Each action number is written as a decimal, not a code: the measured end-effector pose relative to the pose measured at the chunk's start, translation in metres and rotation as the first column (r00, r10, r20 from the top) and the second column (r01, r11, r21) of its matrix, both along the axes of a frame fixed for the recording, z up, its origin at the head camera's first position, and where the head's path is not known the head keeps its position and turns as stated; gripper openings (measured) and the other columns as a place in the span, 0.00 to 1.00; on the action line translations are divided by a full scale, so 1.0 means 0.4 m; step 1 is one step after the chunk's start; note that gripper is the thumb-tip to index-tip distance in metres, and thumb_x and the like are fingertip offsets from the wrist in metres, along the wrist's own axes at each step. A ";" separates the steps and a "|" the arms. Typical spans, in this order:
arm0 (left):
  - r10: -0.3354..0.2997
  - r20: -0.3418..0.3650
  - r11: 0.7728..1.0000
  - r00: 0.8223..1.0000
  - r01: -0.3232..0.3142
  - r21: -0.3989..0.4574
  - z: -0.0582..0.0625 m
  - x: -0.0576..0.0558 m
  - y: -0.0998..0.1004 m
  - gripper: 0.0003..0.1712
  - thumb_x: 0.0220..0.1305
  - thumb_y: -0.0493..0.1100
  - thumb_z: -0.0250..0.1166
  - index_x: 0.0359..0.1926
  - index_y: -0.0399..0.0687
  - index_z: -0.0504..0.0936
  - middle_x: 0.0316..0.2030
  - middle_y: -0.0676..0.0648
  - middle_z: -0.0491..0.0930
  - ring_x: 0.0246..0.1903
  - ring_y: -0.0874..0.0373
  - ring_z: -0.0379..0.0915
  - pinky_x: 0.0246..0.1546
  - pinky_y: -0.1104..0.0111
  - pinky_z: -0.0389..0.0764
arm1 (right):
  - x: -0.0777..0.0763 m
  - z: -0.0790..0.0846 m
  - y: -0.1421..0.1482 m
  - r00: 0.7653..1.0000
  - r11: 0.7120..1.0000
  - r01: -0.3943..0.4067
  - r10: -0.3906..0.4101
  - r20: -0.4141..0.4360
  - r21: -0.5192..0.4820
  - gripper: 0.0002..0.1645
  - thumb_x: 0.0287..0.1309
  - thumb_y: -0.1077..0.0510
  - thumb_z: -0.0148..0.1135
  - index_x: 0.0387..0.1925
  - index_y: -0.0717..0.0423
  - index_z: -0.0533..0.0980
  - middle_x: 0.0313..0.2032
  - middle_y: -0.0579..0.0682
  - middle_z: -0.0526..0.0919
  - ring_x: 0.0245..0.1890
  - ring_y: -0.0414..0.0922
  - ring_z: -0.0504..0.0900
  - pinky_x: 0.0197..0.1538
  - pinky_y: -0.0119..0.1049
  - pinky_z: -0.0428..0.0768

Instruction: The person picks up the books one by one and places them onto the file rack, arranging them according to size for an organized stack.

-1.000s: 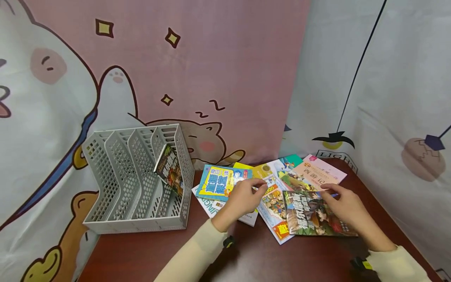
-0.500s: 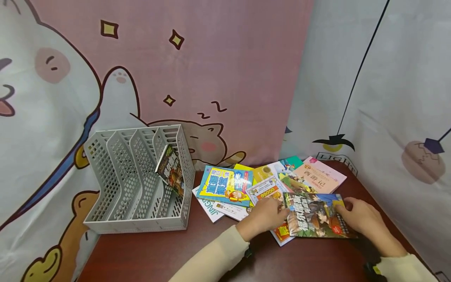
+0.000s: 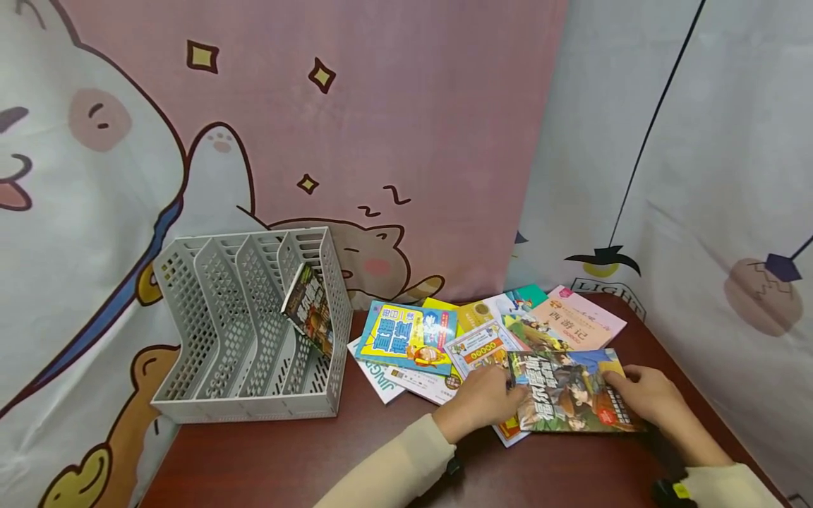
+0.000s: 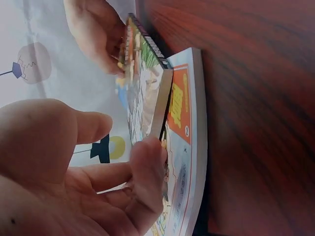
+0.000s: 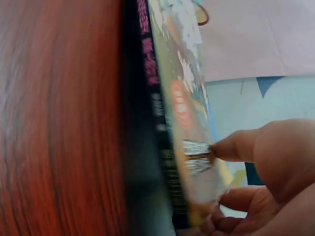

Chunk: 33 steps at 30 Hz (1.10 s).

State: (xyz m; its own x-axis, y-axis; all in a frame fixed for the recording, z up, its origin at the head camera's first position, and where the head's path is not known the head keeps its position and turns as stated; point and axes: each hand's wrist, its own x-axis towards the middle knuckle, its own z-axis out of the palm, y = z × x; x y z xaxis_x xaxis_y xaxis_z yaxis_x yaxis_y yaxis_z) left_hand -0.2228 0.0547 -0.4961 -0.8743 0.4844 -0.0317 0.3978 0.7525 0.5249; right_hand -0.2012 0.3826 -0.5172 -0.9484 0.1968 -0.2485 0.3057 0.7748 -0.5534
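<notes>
A comic book (image 3: 565,395) with a dark green illustrated cover lies over the front of a book pile, its front spine edge slightly raised in the right wrist view. My right hand (image 3: 654,398) pinches its right end, thumb on the cover and fingers at the edge and below. At its left end is my left hand (image 3: 481,398); the fingertips (image 4: 150,150) touch the corner, while the thumb stands apart above the cover. Under that end lies an orange-and-white book (image 4: 184,113). Part of the left fingers is hidden in the head view.
A grey perforated file rack (image 3: 244,406) stands at left, with one dark book (image 3: 309,310) leaning in its right compartment. Behind my hands spread a blue-and-yellow book (image 3: 406,339), a pink book (image 3: 581,317) and several others. Printed curtains border the brown table (image 3: 267,458).
My left hand has moved right and forward to the comic book's left end. The right hand has shifted to its right end and now pinches it. The book has moved slightly left.
</notes>
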 end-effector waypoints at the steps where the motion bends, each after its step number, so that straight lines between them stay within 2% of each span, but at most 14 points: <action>1: 0.000 -0.004 1.000 1.000 0.000 -0.005 -0.002 0.000 0.000 0.29 0.80 0.59 0.63 0.20 0.54 0.74 0.26 0.53 0.76 0.26 0.60 0.71 0.27 0.70 0.71 | 0.002 -0.001 -0.001 1.000 0.998 0.014 -0.015 -0.014 -0.059 0.49 0.84 0.32 0.49 0.69 0.79 0.70 0.53 0.77 0.84 0.45 0.63 0.86 0.44 0.53 0.86; 4: 0.005 -0.016 1.000 1.000 -0.005 -0.007 -0.005 0.000 0.002 0.25 0.79 0.60 0.63 0.25 0.54 0.80 0.33 0.52 0.83 0.33 0.60 0.78 0.33 0.69 0.76 | 0.006 -0.006 -0.006 0.998 0.975 0.021 -0.035 -0.061 -0.219 0.45 0.87 0.33 0.43 0.68 0.74 0.70 0.42 0.62 0.87 0.34 0.48 0.86 0.33 0.42 0.86; 8: 0.015 -0.021 1.000 1.000 -0.015 0.011 -0.011 -0.003 -0.004 0.21 0.78 0.61 0.63 0.40 0.50 0.89 0.41 0.52 0.87 0.42 0.61 0.82 0.41 0.69 0.81 | 0.010 -0.001 -0.021 0.994 0.941 0.002 -0.038 -0.099 -0.338 0.42 0.89 0.34 0.37 0.71 0.70 0.64 0.40 0.52 0.86 0.29 0.43 0.86 0.32 0.42 0.88; 10: 0.019 0.001 0.999 1.000 -0.019 0.043 -0.014 -0.007 -0.013 0.21 0.78 0.61 0.63 0.45 0.49 0.89 0.39 0.54 0.86 0.39 0.62 0.81 0.40 0.69 0.80 | 0.013 0.005 -0.030 0.992 0.928 0.003 -0.050 -0.117 -0.371 0.40 0.89 0.35 0.36 0.71 0.69 0.63 0.39 0.50 0.85 0.29 0.44 0.87 0.31 0.43 0.88; 14: 0.012 0.047 0.988 0.999 -0.019 0.152 -0.006 -0.022 -0.040 0.23 0.79 0.60 0.63 0.55 0.47 0.88 0.29 0.54 0.81 0.28 0.64 0.72 0.32 0.70 0.74 | 0.021 0.030 -0.051 0.984 0.899 0.010 -0.087 -0.156 -0.437 0.38 0.89 0.35 0.36 0.68 0.67 0.63 0.35 0.46 0.85 0.27 0.45 0.88 0.30 0.45 0.89; 17: 0.022 0.060 0.972 0.998 -0.035 0.233 0.011 -0.036 -0.068 0.29 0.82 0.63 0.60 0.63 0.45 0.86 0.33 0.53 0.85 0.29 0.66 0.74 0.34 0.70 0.76 | 0.018 0.059 -0.079 0.976 0.873 0.003 -0.109 -0.189 -0.489 0.37 0.89 0.35 0.37 0.67 0.65 0.63 0.32 0.42 0.85 0.26 0.44 0.89 0.29 0.45 0.89; 21: 0.059 0.070 0.944 0.996 -0.078 0.320 0.038 -0.052 -0.114 0.34 0.83 0.68 0.56 0.66 0.46 0.84 0.43 0.51 0.89 0.36 0.65 0.81 0.38 0.67 0.82 | 0.005 0.103 -0.143 0.972 0.823 -0.017 -0.119 -0.203 -0.567 0.38 0.89 0.35 0.39 0.73 0.66 0.61 0.33 0.37 0.86 0.27 0.41 0.89 0.31 0.42 0.90; 24: 0.089 0.079 0.925 0.993 -0.112 0.363 0.055 -0.060 -0.158 0.32 0.84 0.69 0.54 0.62 0.47 0.81 0.43 0.49 0.87 0.35 0.61 0.81 0.36 0.65 0.82 | -0.010 0.139 -0.210 0.973 0.773 -0.042 -0.112 -0.201 -0.633 0.40 0.89 0.36 0.39 0.77 0.65 0.58 0.34 0.37 0.86 0.29 0.39 0.90 0.33 0.41 0.91; 25: 0.104 0.074 0.918 0.992 -0.124 0.376 0.059 -0.064 -0.173 0.33 0.84 0.69 0.54 0.63 0.47 0.80 0.42 0.49 0.87 0.36 0.61 0.81 0.35 0.65 0.82 | -0.015 0.150 -0.235 0.973 0.753 -0.050 -0.111 -0.201 -0.657 0.39 0.89 0.36 0.40 0.78 0.65 0.57 0.34 0.38 0.86 0.29 0.39 0.90 0.33 0.40 0.92; 27: 0.130 0.080 0.902 0.988 -0.152 0.405 0.064 -0.071 -0.205 0.32 0.84 0.69 0.53 0.59 0.45 0.79 0.40 0.47 0.85 0.34 0.58 0.81 0.34 0.62 0.81 | -0.030 0.170 -0.285 0.973 0.714 -0.077 -0.100 -0.210 -0.696 0.38 0.89 0.37 0.39 0.77 0.64 0.57 0.35 0.39 0.86 0.29 0.39 0.90 0.33 0.40 0.92; 30: 0.178 0.099 0.860 0.979 -0.203 0.469 0.067 -0.082 -0.247 0.32 0.85 0.67 0.54 0.63 0.44 0.77 0.41 0.43 0.85 0.38 0.53 0.82 0.42 0.58 0.83 | -0.051 0.190 -0.352 0.973 0.667 -0.108 -0.082 -0.216 -0.737 0.35 0.90 0.39 0.39 0.75 0.65 0.59 0.35 0.42 0.86 0.29 0.38 0.90 0.34 0.39 0.92; 31: 0.201 0.106 0.843 0.974 -0.227 0.487 0.070 -0.085 -0.261 0.34 0.85 0.67 0.54 0.67 0.42 0.76 0.46 0.39 0.86 0.45 0.50 0.85 0.48 0.55 0.85 | -0.059 0.195 -0.373 0.974 0.656 -0.119 -0.067 -0.215 -0.745 0.35 0.90 0.40 0.39 0.75 0.65 0.60 0.36 0.43 0.87 0.30 0.38 0.90 0.35 0.39 0.92; 33: 0.232 0.135 0.806 0.963 -0.268 0.527 0.074 -0.090 -0.288 0.33 0.85 0.65 0.55 0.68 0.42 0.73 0.53 0.35 0.85 0.54 0.44 0.85 0.56 0.49 0.85 | -0.074 0.195 -0.414 0.976 0.644 -0.143 -0.034 -0.215 -0.752 0.34 0.91 0.43 0.40 0.77 0.66 0.60 0.38 0.45 0.88 0.32 0.38 0.90 0.37 0.37 0.92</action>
